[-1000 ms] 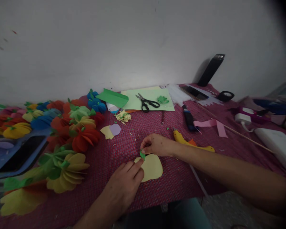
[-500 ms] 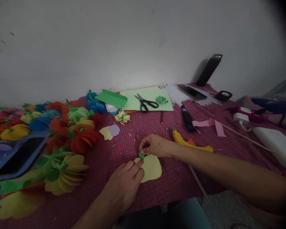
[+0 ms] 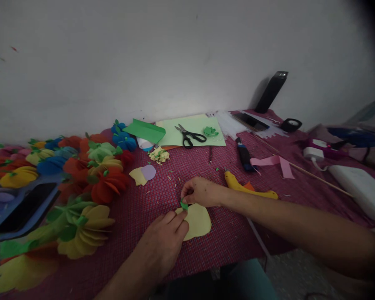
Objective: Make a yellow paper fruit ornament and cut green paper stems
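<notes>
My right hand (image 3: pixel 200 191) pinches a small green paper piece (image 3: pixel 184 204) at the upper left edge of a pale yellow paper shape (image 3: pixel 198 221). The yellow shape lies flat on the checked tablecloth. My left hand (image 3: pixel 166 235) rests at the shape's left side, its fingers stretched out and their tips touching the paper by the green piece. Just right of my right hand lies a yellow hot glue gun (image 3: pixel 237 182) with an orange trigger. Black-handled scissors (image 3: pixel 189 135) rest on light green paper sheets (image 3: pixel 171 126) behind.
Several colourful paper pumpkins (image 3: pixel 109 183) crowd the left side, near a dark phone (image 3: pixel 26 208). Paper scraps (image 3: pixel 159 154), a black-handled tool (image 3: pixel 244 154), pink ribbon (image 3: pixel 273 161) and a long wooden stick (image 3: pixel 318 180) lie about. A black bottle (image 3: pixel 271 92) stands by the wall.
The view has shifted slightly. Both hands keep nearly the same pose, with the green piece still pinched at the yellow shape's edge.
</notes>
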A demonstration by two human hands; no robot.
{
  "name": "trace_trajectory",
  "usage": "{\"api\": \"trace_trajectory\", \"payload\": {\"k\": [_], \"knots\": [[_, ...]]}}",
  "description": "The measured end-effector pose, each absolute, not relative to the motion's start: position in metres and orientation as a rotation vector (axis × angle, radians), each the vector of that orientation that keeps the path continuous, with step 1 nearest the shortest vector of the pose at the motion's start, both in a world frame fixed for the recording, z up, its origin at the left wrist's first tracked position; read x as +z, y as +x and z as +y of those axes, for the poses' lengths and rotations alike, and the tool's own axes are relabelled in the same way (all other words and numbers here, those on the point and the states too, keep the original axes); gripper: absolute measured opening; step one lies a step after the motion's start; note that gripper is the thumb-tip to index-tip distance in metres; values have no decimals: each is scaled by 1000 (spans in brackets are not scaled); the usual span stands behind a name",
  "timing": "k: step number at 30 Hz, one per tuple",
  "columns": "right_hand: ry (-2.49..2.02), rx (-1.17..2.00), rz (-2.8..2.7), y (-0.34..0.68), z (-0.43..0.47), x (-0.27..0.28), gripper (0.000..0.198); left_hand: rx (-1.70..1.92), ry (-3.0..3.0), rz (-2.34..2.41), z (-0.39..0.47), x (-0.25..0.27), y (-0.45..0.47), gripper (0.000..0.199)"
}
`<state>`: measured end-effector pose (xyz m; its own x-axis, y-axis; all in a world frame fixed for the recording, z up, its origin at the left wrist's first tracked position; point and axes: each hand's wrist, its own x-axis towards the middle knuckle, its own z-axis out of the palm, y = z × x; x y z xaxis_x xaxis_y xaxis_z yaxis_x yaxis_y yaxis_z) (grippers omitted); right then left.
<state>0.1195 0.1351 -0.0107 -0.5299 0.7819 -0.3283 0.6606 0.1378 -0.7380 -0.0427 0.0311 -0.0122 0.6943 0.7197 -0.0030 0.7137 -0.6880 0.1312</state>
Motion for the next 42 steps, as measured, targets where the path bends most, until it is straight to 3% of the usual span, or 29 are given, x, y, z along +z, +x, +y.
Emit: {"api": "trace_trajectory", "payload": {"k": [42], "knots": [[-1493,1158,-2385,117,133,-8,11,49,2729,1231,29,-12,-43,30]]}}
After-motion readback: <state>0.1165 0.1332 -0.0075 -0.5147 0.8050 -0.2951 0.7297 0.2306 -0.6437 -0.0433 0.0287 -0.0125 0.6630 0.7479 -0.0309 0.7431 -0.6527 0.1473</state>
